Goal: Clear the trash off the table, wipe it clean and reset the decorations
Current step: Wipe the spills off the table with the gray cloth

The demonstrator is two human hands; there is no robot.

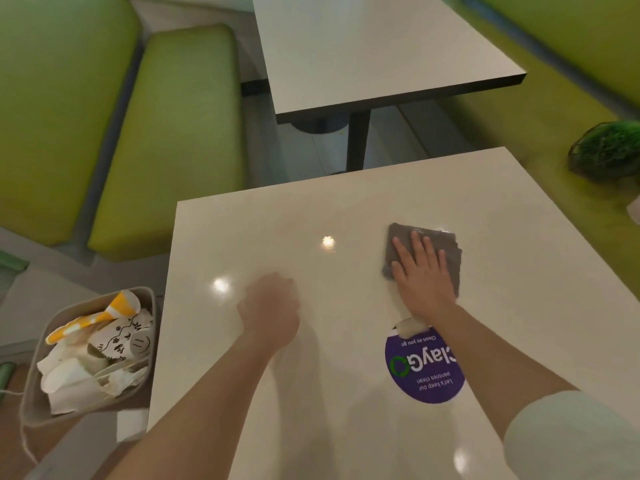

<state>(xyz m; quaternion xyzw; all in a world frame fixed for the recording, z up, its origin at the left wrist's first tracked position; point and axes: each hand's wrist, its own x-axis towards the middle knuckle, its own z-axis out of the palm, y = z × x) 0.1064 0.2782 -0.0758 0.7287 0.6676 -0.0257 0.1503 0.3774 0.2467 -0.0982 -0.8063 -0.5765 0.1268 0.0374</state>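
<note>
Glossy smooth table [311,393] w/ light glare, matt grey cloth [398,244], crumpled paper trash [93,368], smooth padded green seat [173,140], glossy purple sticker [426,379]

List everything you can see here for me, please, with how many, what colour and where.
near table: one, off-white, centre foreground
cloth: one, grey, flat on the near table, right of middle
round sticker: one, purple, on the near table, partly peeled at its top
bin: one, grey, beside the table's left edge, holding paper trash
far table: one, off-white, behind
bench seats: green, both sides
plant: one, green, on the right bench
left hand: blurred, fingers curled, over the table
right hand: flat, pressing the cloth
</note>
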